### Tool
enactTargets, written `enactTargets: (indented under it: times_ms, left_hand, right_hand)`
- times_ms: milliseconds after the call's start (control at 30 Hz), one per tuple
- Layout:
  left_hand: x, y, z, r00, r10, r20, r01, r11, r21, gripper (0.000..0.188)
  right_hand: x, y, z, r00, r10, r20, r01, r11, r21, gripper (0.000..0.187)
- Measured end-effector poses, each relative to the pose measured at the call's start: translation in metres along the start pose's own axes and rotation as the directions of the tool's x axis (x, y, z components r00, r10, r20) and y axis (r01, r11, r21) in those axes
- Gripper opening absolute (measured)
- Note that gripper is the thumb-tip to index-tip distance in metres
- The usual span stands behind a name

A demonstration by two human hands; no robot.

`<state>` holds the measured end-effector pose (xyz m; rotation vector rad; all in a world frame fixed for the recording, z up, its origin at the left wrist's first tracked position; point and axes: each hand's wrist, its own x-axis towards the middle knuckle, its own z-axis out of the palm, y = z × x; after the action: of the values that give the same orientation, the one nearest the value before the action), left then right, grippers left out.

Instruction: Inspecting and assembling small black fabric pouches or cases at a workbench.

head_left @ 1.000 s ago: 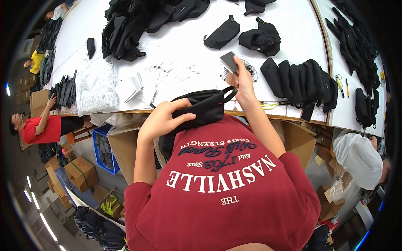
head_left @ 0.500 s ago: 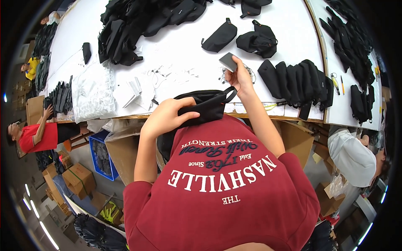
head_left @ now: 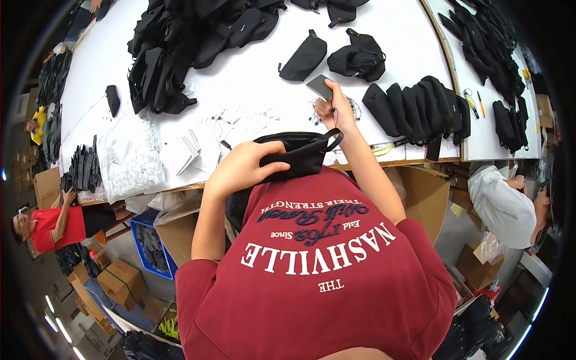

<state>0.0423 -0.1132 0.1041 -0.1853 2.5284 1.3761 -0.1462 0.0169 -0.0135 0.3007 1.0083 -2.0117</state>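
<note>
My left hand (head_left: 251, 166) is closed on the near-left side of a black zippered pouch (head_left: 309, 157), thumb outside and fingers in its open mouth. The pouch rests against my front at the table's edge, its small strap loop (head_left: 333, 140) at the right end. Between thumb and fingers of my right hand (head_left: 339, 113) is a flat dark grey card (head_left: 320, 87), held above the table just beyond the loop. A thin dark cord shows by that hand. Behind it lies a tangle of dark cords (head_left: 355, 110).
On the white table (head_left: 240, 78) lie a heap of black pouches (head_left: 162, 66), two separate pouches (head_left: 306, 57), a row of pouches (head_left: 414, 111), white tags (head_left: 189, 150) and a clear plastic bag (head_left: 132, 156). A person in red (head_left: 54, 225) works at left, another in pale clothing (head_left: 503, 207) at right.
My view has turned slightly, so the table's things sit differently in the picture. My right hand, with the card, appears a little further left; my left hand keeps its grip on the pouch.
</note>
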Motion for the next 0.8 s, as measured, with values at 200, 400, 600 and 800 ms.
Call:
enactTargets:
  times_ms: [200, 400, 600, 800]
  left_hand:
    - [0.004, -0.009, -0.01, 0.998, -0.02, 0.053, 0.019, 0.999, 0.034, 0.024]
    - [0.006, -0.023, -0.007, 0.964, 0.156, -0.215, -0.115, 0.975, 0.19, 0.018]
    - [0.005, -0.045, 0.001, 0.861, 0.466, -0.204, -0.378, 0.854, 0.356, 0.014]
    - [0.001, -0.077, -0.005, 0.955, 0.264, -0.137, -0.252, 0.962, 0.102, 0.016]
  right_hand:
    - [-0.023, -0.016, 0.02, 0.986, -0.162, -0.027, 0.153, 0.964, -0.218, 0.042]
    - [-0.064, -0.042, 0.061, 0.868, -0.009, 0.496, 0.485, -0.194, -0.853, 0.048]
    - [-0.063, -0.021, 0.082, 0.789, 0.375, 0.486, 0.613, -0.436, -0.659, 0.045]
    - [-0.073, -0.015, 0.084, 0.796, 0.493, 0.351, 0.533, -0.296, -0.793, 0.041]
